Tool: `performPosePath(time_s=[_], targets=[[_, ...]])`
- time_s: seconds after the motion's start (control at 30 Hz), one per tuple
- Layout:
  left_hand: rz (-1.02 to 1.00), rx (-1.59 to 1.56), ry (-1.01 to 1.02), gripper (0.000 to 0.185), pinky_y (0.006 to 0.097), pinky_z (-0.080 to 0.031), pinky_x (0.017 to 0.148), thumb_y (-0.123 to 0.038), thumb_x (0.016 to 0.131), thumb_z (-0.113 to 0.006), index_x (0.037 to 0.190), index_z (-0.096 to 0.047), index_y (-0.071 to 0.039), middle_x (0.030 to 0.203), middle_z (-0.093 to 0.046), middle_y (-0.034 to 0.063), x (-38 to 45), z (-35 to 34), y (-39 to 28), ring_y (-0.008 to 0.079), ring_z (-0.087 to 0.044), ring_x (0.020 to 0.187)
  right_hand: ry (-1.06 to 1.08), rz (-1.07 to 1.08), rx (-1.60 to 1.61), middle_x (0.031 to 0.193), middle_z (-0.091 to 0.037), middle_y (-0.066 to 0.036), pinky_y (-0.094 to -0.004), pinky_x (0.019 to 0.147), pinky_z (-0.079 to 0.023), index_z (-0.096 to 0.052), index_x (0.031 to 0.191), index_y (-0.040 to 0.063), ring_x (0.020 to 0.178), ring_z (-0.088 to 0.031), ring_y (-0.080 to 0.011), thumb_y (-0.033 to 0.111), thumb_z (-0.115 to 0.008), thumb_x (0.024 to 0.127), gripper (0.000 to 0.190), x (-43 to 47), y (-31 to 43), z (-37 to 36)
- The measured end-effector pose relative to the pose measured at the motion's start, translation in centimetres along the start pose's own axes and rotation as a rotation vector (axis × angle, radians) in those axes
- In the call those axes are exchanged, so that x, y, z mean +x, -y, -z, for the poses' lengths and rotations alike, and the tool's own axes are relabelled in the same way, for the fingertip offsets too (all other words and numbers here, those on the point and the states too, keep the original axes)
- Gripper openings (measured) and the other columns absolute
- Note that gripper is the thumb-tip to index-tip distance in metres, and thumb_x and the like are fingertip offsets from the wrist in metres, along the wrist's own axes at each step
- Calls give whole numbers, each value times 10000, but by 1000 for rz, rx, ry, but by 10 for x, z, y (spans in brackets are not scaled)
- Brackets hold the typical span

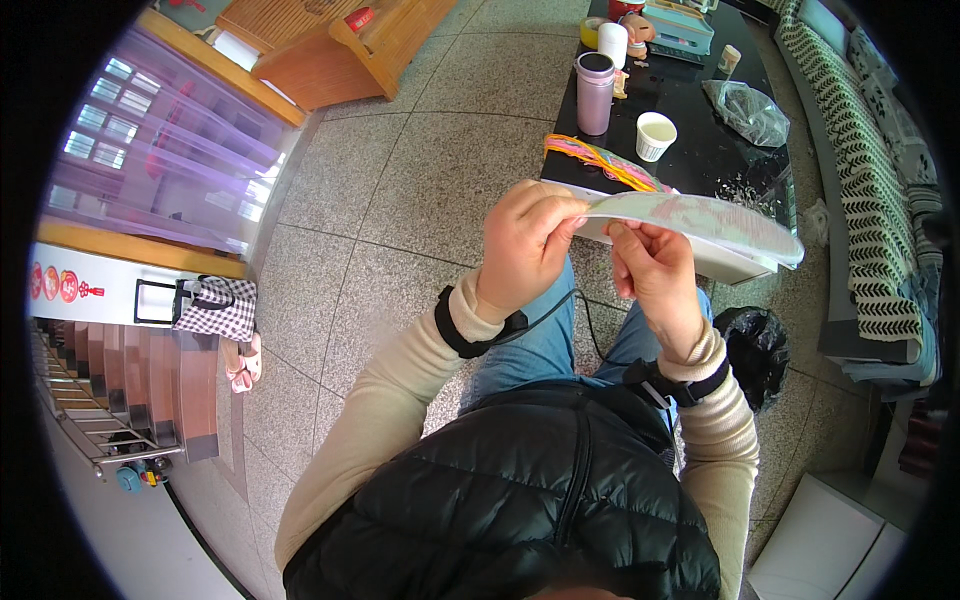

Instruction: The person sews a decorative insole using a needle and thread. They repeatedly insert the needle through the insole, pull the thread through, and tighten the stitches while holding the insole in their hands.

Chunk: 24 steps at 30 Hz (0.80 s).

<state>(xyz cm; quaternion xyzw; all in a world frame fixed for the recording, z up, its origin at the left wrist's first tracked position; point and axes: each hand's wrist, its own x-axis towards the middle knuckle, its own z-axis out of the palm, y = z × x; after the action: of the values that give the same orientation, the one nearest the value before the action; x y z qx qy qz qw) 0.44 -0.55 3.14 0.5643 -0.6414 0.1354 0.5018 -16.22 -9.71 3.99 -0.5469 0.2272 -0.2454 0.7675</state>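
Note:
My left hand (pixel 529 244) pinches the left end of a thin, curved white fabric panel (pixel 697 214) with a faint green and pink pattern. The panel is seen nearly edge-on and reaches out to the right above my lap. Close under its near edge is my right hand (pixel 652 262), thumb and fingertips drawn together. Whether a needle or another small thing is between those fingertips is too small to tell. Behind the panel, a bundle of coloured threads (pixel 604 163), orange, pink and green, lies along the near left edge of a black-topped table (pixel 622 97).
On the table stand a white cup (pixel 655 136), a lilac tumbler (pixel 595 97) and a clear plastic bag (pixel 746 112), with small scraps (pixel 742 195) near the right edge. A black-lined bin (pixel 752 352) is by my right leg. A sofa (pixel 874 202) runs along the right. Cables hang from my wristbands.

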Motion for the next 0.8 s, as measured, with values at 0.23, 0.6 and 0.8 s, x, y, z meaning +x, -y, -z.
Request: performPosePath(time_s=[0.23, 0.6, 0.8], targets=[[-97, 9, -55, 131, 367, -518, 682, -28, 831, -740, 954, -698, -46, 915, -692, 92, 2, -1, -4, 276, -661, 802, -27, 83, 30, 667, -550, -5, -235, 470, -394, -623, 970, 10, 523, -505, -84, 135, -583, 1040, 149, -3, -16, -1], [-338, 161, -35, 252, 357, -516, 724, -22, 738, -746, 987, -738, -61, 996, -682, 48, 2, 1, -13, 226, -658, 860, 69, 158, -161, 690, -597, -61, -248, 579, -468, -607, 835, 22, 642, -581, -121, 63, -477, 1043, 249, -10, -8, 3], [-383, 124, -33, 253, 351, -520, 721, -30, 735, -744, 987, -734, -45, 1009, -677, 42, 3, 2, -15, 216, -651, 862, 42, 163, -33, 709, -617, -76, -250, 572, -476, -604, 881, 4, 649, -602, -131, 58, -481, 1040, 208, -17, -1, -3]])
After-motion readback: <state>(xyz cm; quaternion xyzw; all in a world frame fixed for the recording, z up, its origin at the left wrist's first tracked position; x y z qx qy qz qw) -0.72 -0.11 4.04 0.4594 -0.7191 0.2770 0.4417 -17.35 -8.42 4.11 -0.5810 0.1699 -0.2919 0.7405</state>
